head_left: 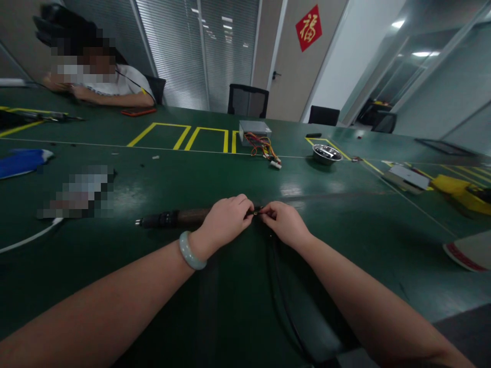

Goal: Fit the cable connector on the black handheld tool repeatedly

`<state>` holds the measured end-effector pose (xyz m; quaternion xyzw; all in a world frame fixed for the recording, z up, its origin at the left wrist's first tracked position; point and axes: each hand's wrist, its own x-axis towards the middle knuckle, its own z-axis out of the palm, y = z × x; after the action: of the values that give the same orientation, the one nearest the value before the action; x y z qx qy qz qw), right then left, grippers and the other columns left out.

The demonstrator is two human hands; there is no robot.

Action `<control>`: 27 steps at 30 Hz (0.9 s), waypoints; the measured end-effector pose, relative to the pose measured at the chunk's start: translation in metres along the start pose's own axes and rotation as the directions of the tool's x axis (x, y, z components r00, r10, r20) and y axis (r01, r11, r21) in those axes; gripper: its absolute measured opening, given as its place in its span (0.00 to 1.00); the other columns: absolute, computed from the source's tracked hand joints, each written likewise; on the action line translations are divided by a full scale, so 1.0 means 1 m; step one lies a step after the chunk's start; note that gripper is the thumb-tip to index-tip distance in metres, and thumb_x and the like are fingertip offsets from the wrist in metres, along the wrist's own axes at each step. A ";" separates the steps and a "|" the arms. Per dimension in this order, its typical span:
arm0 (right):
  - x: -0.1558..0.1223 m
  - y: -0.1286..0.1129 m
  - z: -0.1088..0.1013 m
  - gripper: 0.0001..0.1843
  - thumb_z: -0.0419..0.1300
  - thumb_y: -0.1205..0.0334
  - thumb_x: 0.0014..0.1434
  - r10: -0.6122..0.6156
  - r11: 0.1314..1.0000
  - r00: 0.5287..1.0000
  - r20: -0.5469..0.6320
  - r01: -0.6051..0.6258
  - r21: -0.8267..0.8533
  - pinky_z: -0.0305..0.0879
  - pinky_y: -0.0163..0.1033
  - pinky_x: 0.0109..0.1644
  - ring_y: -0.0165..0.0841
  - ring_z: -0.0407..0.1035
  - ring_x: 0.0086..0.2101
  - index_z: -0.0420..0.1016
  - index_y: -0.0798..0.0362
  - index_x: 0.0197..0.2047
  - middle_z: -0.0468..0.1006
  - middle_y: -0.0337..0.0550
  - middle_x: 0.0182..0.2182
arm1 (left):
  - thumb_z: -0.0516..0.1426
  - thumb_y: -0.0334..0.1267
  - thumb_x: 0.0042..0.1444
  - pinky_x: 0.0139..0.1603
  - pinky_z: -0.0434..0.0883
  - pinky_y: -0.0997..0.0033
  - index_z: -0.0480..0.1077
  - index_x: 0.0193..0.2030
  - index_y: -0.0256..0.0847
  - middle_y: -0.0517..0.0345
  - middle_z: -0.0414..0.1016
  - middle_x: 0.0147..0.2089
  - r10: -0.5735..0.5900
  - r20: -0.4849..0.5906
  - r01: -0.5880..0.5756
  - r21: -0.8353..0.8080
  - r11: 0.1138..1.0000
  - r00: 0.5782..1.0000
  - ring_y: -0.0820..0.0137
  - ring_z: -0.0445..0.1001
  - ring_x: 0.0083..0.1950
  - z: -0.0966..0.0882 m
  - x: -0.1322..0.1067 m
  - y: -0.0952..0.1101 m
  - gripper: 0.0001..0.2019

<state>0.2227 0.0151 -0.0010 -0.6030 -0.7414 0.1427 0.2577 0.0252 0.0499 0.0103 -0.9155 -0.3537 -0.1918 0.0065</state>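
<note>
A dark electric screwdriver point(187, 218) lies across the green table, its metal tip to the left. My left hand point(228, 217), with a pale bangle on the wrist, is closed over its rear part, hiding much of it. Just to the right, my right hand point(286, 222) is closed in a pinch at what looks like the end of a black cable point(283, 296). A tiny brass-coloured spot shows between the two hands' fingertips. The cable runs from beneath the right hand toward the table's near side. Whether its end joins the screwdriver, I cannot tell.
Farther back stand a grey power supply point(255, 129) with coloured wires and a metal bowl point(327, 154). A blurred phone-like object point(82, 191) with a white cable lies left. A white container point(470, 250) stands right. Another person point(111, 84) sits at the far left.
</note>
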 end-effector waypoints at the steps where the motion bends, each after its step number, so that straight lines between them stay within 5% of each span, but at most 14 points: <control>1: 0.000 0.000 0.000 0.05 0.60 0.63 0.57 0.010 1.000 1.000 -0.002 -0.010 -0.001 0.61 0.35 0.36 0.30 0.68 0.33 0.77 0.51 0.37 0.77 0.40 0.33 | 0.56 0.38 0.60 0.38 0.66 0.67 0.69 0.41 0.40 0.56 0.70 0.41 -0.001 -0.003 0.001 -0.001 1.000 1.000 0.66 0.71 0.40 0.000 0.000 0.000 0.06; 15: -0.001 -0.001 0.004 0.06 0.60 0.62 0.58 0.023 0.998 0.999 -0.036 -0.020 0.065 0.63 0.34 0.35 0.29 0.69 0.31 0.77 0.50 0.39 0.77 0.39 0.33 | 0.56 0.38 0.60 0.36 0.67 0.68 0.70 0.40 0.40 0.56 0.71 0.41 -0.003 -0.018 0.003 -0.018 1.000 1.000 0.67 0.72 0.39 -0.002 -0.003 0.000 0.06; 24: 0.001 -0.010 0.005 0.08 0.57 0.63 0.61 -0.181 0.965 0.980 -0.076 0.162 -0.208 0.65 0.35 0.38 0.30 0.70 0.35 0.77 0.51 0.41 0.76 0.41 0.36 | 0.55 0.38 0.61 0.37 0.68 0.68 0.69 0.40 0.39 0.55 0.70 0.41 -0.007 -0.005 0.007 0.001 1.000 1.000 0.67 0.71 0.38 -0.002 -0.002 0.001 0.06; 27: 0.005 -0.007 0.006 0.09 0.56 0.62 0.62 -0.260 0.927 0.964 -0.063 0.231 -0.296 0.66 0.39 0.46 0.33 0.70 0.41 0.78 0.50 0.40 0.76 0.43 0.42 | 0.54 0.37 0.61 0.38 0.68 0.67 0.68 0.41 0.38 0.55 0.70 0.41 -0.017 0.006 0.017 0.015 1.000 1.000 0.67 0.72 0.38 -0.003 -0.002 0.002 0.06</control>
<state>0.2133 0.0190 -0.0012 -0.5428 -0.8098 -0.0299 0.2207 0.0238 0.0466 0.0120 -0.9129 -0.3630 -0.1864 0.0107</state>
